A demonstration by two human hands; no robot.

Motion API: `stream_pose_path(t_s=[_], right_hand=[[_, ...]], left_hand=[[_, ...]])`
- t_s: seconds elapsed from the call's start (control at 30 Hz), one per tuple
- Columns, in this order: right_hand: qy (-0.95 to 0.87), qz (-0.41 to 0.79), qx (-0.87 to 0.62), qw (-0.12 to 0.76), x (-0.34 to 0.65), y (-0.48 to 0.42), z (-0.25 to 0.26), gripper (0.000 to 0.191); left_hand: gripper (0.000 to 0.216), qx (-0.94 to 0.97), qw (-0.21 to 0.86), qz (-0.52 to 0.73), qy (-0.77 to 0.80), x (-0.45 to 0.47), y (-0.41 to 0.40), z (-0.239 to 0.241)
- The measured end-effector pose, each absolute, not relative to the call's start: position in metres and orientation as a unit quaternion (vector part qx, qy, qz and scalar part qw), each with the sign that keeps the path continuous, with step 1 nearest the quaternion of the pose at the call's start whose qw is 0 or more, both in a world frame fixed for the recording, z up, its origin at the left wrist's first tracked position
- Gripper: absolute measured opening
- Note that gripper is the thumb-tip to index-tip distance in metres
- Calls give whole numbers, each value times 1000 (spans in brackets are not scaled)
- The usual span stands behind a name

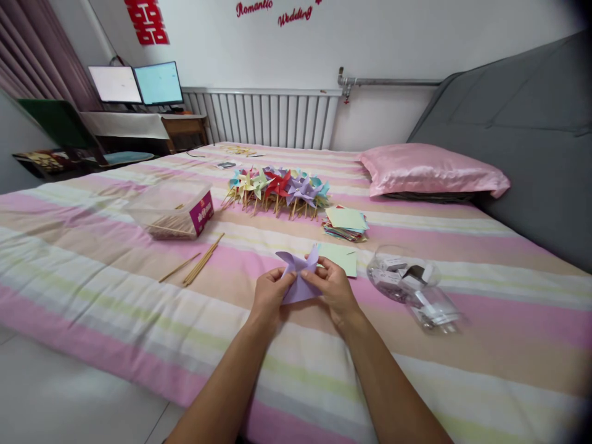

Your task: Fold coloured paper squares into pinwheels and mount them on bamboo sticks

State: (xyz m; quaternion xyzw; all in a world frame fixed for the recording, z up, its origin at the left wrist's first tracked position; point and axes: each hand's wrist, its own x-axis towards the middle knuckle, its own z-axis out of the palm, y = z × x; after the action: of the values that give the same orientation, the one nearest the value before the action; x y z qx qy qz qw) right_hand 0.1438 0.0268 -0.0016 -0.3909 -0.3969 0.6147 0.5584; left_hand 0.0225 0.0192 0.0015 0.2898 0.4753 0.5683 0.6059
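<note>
A purple paper sheet [301,292] with curled-up corners is held just above the striped bed, between my two hands. My left hand [272,290] pinches its left side, thumb on top. On the other side, my right hand [335,288] grips the paper with its thumb pressed near the middle. Right behind my right hand lies a light green paper sheet [340,259] on the bedspread. A stack of coloured paper squares [346,222] sits farther back. Several finished paper pinwheels [277,186] on sticks stand bunched together beyond my hands.
A clear plastic box [173,216] of wooden sticks stands at the left, with several loose sticks [203,260] before it. To the right are a round clear container [398,274] and a clear bag [432,308] of small parts. A pink pillow [430,169] lies by the headboard.
</note>
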Motion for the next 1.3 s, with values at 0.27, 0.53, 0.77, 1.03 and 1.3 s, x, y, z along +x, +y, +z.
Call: stream_pose_path(t_s=[0.27, 0.53, 0.77, 1.03, 1.3], right_hand=[[-409, 609, -409, 542, 148, 27, -2, 58], [-449, 602, -420, 510, 155, 23, 6, 60], [-457, 595, -433, 500, 154, 21, 7, 61], [-471, 597, -423, 492, 153, 21, 7, 60], [-568, 464, -420, 534, 153, 22, 8, 64]], left_hand=[[23, 307, 654, 526, 449, 21, 17, 1], [26, 325, 659, 481, 479, 17, 11, 11], [29, 334, 649, 468, 498, 13, 9, 11], [25, 317, 639, 479, 511, 15, 9, 13], [17, 245, 641, 537, 491, 6, 14, 13]])
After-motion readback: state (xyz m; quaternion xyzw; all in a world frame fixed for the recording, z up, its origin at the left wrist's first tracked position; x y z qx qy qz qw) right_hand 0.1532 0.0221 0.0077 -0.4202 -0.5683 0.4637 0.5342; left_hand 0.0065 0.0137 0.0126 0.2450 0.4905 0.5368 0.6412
